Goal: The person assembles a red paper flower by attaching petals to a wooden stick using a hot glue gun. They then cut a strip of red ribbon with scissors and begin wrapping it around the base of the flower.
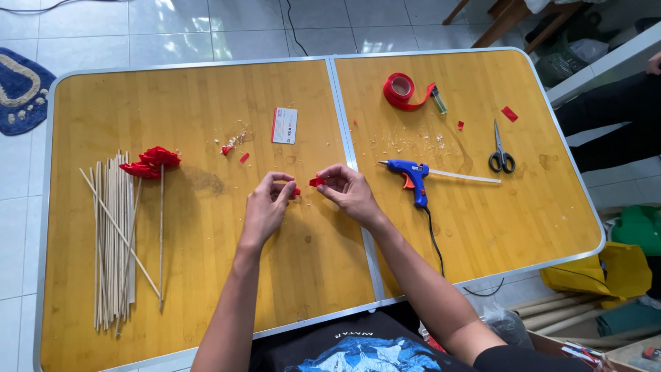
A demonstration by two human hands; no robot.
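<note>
Red ribbon is what you have between your fingers: your right hand (350, 191) pinches a small folded red ribbon piece (316, 182) at its fingertips, and your left hand (267, 205) is pressed shut on a second red scrap (296, 193), mostly hidden behind the thumb, so its shape is hard to make out. Both sit just above the middle seam of the folding table (206, 275), whose top is glossy, bamboo-patterned yellow with a pale metal rim. To your left lies a loose bundle of thin wooden sticks (110, 241), one of them carrying a finished red ribbon flower (151, 162). To your right a blue glue gun (411, 176) rests on the table with a clear glue stick (465, 177) jutting from its back, near the grey-handled scissors (501, 153), a red ribbon roll (401, 90) and a lighter (438, 101). A small card (284, 125) lies flat beyond your hands, among pale crumbs too fine to identify
</note>
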